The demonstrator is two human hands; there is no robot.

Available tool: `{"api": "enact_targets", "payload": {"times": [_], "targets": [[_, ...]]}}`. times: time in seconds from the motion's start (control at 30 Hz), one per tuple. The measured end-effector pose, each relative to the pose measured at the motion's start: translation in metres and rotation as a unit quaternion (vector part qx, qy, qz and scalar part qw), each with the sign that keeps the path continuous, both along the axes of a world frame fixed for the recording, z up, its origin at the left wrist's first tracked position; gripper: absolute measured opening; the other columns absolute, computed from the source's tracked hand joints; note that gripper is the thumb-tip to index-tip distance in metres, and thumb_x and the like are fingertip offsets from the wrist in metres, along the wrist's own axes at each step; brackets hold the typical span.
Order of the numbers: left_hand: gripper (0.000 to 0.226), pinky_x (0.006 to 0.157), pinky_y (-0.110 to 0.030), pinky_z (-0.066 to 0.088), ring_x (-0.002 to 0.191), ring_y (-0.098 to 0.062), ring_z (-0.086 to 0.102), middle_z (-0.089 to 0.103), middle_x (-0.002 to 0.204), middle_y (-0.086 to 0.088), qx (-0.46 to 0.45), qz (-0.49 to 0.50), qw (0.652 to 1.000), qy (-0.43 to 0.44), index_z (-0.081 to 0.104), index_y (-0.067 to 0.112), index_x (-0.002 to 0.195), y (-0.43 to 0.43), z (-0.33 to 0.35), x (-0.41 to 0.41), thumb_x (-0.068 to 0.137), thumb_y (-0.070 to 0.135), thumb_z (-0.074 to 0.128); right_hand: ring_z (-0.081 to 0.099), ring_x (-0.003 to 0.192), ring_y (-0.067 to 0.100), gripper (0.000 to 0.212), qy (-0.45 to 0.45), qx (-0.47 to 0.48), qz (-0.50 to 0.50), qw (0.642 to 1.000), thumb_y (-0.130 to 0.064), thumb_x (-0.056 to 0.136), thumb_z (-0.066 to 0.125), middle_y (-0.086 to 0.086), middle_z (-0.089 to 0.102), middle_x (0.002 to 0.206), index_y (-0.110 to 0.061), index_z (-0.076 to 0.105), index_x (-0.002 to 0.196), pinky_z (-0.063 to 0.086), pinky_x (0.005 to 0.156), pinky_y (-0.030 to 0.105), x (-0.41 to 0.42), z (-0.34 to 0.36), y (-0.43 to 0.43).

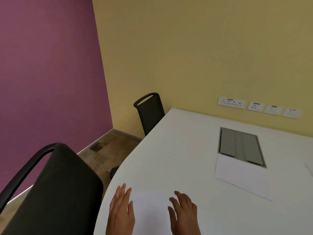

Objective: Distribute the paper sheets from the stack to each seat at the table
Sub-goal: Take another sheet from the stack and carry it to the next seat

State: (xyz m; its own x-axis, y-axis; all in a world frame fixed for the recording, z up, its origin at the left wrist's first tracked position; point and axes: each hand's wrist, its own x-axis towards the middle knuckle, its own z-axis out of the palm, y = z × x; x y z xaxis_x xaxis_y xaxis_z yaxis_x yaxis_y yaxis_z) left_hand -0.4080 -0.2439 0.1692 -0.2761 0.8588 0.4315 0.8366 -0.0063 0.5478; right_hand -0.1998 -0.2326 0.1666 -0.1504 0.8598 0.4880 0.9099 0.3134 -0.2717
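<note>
A white paper sheet [149, 203] lies flat near the table's rounded front edge, hard to tell from the white table [194, 133]. My left hand [122, 209] rests flat on its left side with fingers straight. My right hand [183, 211] lies on its right side, fingers spread and relaxed. A second white stack of paper [242, 177] lies further right, just below the grey cable hatch. The corner of another sheet [310, 169] shows at the right edge.
A black chair [55, 189] stands close at my left by the table edge. A second black chair [150, 112] stands at the far side near the yellow wall. A grey cable hatch [240, 146] is set in the tabletop. Wall sockets [257, 107] sit behind.
</note>
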Motion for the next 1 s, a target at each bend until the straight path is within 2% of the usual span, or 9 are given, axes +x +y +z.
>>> {"api": "enact_targets", "payload": {"times": [0.07, 0.13, 0.2, 0.27, 0.37, 0.53, 0.73, 0.9, 1.0], "targets": [[0.053, 0.086, -0.063, 0.048, 0.113, -0.051, 0.061, 0.066, 0.121, -0.028, 0.034, -0.012, 0.999, 0.002, 0.072, -0.004, 0.109, 0.005, 0.03, 0.01, 0.059, -0.013, 0.085, 0.052, 0.111, 0.022, 0.053, 0.016, 0.037, 0.0, 0.999, -0.041, 0.1, 0.03, 0.004, 0.073, 0.113, -0.02, 0.077, 0.09, 0.052, 0.078, 0.041, 0.004, 0.024, 0.0], [0.052, 0.088, -0.064, 0.047, 0.115, -0.051, 0.06, 0.065, 0.123, -0.027, 0.064, -0.031, 0.997, 0.003, 0.071, -0.005, 0.111, 0.01, 0.061, 0.019, 0.062, -0.013, 0.083, 0.046, 0.116, 0.02, 0.059, 0.028, 0.056, 0.0, 0.998, -0.044, 0.103, 0.022, 0.003, 0.071, 0.119, -0.02, 0.075, 0.094, 0.042, 0.087, 0.038, 0.01, 0.05, 0.0], [0.051, 0.091, -0.064, 0.046, 0.119, -0.05, 0.058, 0.063, 0.127, -0.027, 0.086, -0.053, 0.995, 0.005, 0.069, -0.005, 0.115, 0.016, 0.091, 0.03, 0.066, -0.013, 0.08, 0.044, 0.121, 0.02, 0.04, 0.037, 0.052, -0.005, 0.998, -0.04, 0.098, 0.038, 0.002, 0.067, 0.126, -0.02, 0.072, 0.1, 0.033, 0.09, 0.037, 0.016, 0.077, 0.0], [0.05, 0.096, -0.062, 0.043, 0.124, -0.047, 0.054, 0.06, 0.132, -0.025, 0.105, -0.072, 0.992, 0.007, 0.067, -0.003, 0.12, 0.022, 0.12, 0.042, 0.071, -0.009, 0.078, 0.041, 0.128, 0.02, 0.028, 0.045, 0.067, -0.011, 0.997, -0.034, 0.095, 0.047, 0.001, 0.062, 0.133, -0.022, 0.068, 0.109, 0.031, 0.096, 0.037, 0.025, 0.102, 0.002], [0.049, 0.107, -0.059, 0.038, 0.136, -0.041, 0.044, 0.052, 0.143, -0.019, 0.123, -0.106, 0.987, -0.008, 0.061, 0.002, 0.13, 0.03, 0.16, 0.065, 0.082, -0.001, 0.071, 0.039, 0.134, 0.022, 0.025, 0.044, 0.102, -0.023, 0.994, -0.032, 0.098, 0.049, 0.0, 0.056, 0.141, -0.024, 0.062, 0.118, 0.03, 0.103, 0.039, 0.042, 0.139, 0.001], [0.049, 0.111, -0.057, 0.036, 0.142, -0.035, 0.036, 0.045, 0.151, -0.016, 0.17, -0.163, 0.972, 0.0, 0.055, 0.005, 0.138, 0.037, 0.21, 0.115, 0.09, 0.005, 0.064, 0.034, 0.14, 0.021, 0.028, 0.048, 0.146, -0.064, 0.986, -0.033, 0.101, 0.05, 0.0, 0.051, 0.146, -0.024, 0.06, 0.125, 0.028, 0.109, 0.04, 0.082, 0.195, -0.008], [0.055, 0.119, -0.049, 0.026, 0.151, -0.026, 0.019, 0.029, 0.161, -0.01, 0.199, -0.206, 0.957, 0.035, 0.037, 0.01, 0.151, 0.031, 0.231, 0.191, 0.099, 0.022, 0.051, 0.029, 0.144, 0.023, 0.032, 0.04, 0.165, -0.106, 0.98, -0.035, 0.102, 0.049, 0.003, 0.049, 0.149, -0.021, 0.057, 0.13, 0.021, 0.113, 0.037, 0.149, 0.23, -0.025], [0.06, 0.125, -0.034, 0.001, 0.154, -0.017, 0.0, 0.011, 0.166, -0.006, 0.181, -0.219, 0.955, 0.08, 0.021, 0.014, 0.156, 0.017, 0.227, 0.252, 0.103, 0.033, 0.04, 0.027, 0.148, 0.027, 0.042, 0.044, 0.151, -0.135, 0.978, -0.037, 0.103, 0.045, 0.006, 0.041, 0.156, -0.017, 0.053, 0.138, 0.02, 0.117, 0.044, 0.208, 0.228, -0.047], [0.061, 0.124, -0.034, -0.001, 0.154, -0.017, -0.004, 0.006, 0.167, -0.005, 0.182, -0.233, 0.95, 0.105, 0.015, 0.015, 0.158, 0.011, 0.223, 0.288, 0.104, 0.036, 0.036, 0.019, 0.151, 0.026, 0.046, 0.038, 0.135, -0.148, 0.979, -0.041, 0.104, 0.04, 0.006, 0.034, 0.16, -0.016, 0.049, 0.142, 0.018, 0.118, 0.046, 0.245, 0.225, -0.055]]}}
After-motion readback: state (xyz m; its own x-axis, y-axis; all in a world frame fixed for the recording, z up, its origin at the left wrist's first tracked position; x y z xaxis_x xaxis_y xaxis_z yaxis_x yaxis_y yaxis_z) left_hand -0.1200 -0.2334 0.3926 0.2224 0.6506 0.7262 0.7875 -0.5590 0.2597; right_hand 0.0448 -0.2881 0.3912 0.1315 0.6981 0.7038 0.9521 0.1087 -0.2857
